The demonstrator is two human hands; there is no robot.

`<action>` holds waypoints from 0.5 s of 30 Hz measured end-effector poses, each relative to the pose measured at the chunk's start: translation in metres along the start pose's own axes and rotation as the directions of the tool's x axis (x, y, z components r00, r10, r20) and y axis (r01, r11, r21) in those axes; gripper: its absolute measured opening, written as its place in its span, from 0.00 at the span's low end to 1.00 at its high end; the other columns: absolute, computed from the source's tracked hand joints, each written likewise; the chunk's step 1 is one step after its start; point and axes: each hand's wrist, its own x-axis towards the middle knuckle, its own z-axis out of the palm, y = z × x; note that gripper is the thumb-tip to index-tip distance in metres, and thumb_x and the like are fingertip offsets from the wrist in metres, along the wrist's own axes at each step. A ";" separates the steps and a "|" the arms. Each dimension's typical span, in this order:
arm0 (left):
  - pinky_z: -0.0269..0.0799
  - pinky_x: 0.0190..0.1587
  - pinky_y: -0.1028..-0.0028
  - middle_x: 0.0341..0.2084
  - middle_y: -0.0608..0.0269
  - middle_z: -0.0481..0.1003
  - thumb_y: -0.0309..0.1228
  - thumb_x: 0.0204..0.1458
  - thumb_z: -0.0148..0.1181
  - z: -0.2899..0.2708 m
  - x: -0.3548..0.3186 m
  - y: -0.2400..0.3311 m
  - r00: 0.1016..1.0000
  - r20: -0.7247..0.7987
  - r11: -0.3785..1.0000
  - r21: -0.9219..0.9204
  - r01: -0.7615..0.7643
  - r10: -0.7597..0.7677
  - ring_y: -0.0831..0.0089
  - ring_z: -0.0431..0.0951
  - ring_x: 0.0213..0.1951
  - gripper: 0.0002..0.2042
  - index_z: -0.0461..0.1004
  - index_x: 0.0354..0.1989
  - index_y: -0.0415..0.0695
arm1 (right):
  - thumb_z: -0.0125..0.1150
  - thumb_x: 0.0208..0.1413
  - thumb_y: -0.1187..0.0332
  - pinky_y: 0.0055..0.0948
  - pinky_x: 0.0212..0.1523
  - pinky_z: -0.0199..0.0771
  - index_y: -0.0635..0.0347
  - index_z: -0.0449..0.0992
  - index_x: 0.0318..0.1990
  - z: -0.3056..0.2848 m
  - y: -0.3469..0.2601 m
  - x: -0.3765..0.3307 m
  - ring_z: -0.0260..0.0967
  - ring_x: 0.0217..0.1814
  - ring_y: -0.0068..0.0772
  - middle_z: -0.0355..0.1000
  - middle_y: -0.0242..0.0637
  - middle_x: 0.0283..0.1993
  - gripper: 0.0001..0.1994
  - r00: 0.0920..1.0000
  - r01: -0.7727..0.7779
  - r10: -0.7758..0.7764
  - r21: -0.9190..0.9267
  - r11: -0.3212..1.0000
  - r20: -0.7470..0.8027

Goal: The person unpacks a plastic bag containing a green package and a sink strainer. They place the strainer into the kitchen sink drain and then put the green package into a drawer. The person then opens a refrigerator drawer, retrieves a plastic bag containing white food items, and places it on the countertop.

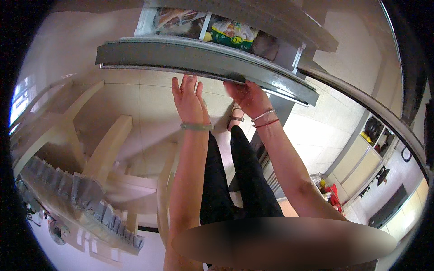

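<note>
We see left hand (189, 100) flat, fingers straight and together, tips at underside of grey drawer front (203, 61). Right hand (247, 95) curls under same edge, gripping it. Green-yellow food packet (233, 34) lies inside drawer (149, 20), beside darker wrapped packs (178, 21).

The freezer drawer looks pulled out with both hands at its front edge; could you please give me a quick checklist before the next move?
1. Left hand at the grey drawer front: fingers reach its lower edge; grip cannot tell.
2. Right hand on the drawer front: ok, fingers curl under the edge.
3. Drawer open: ok, food packets show inside.
4. Packets below the rim: cannot tell.
5. Feet clear of the drawer: ok, sandalled foot stands on the tiled floor.
6. White chair to the left stands apart: ok.
</note>
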 end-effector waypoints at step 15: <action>0.70 0.51 0.54 0.55 0.49 0.66 0.34 0.52 0.63 0.031 0.091 -0.013 0.997 -0.044 0.976 0.210 -0.054 0.065 0.55 0.65 0.58 0.44 0.35 0.69 0.48 | 0.36 0.62 0.68 0.51 0.57 0.71 0.75 0.63 0.52 0.053 -0.026 0.032 0.69 0.53 0.57 0.69 0.58 0.51 0.19 0.996 0.071 -0.076 -0.090 0.993 -0.055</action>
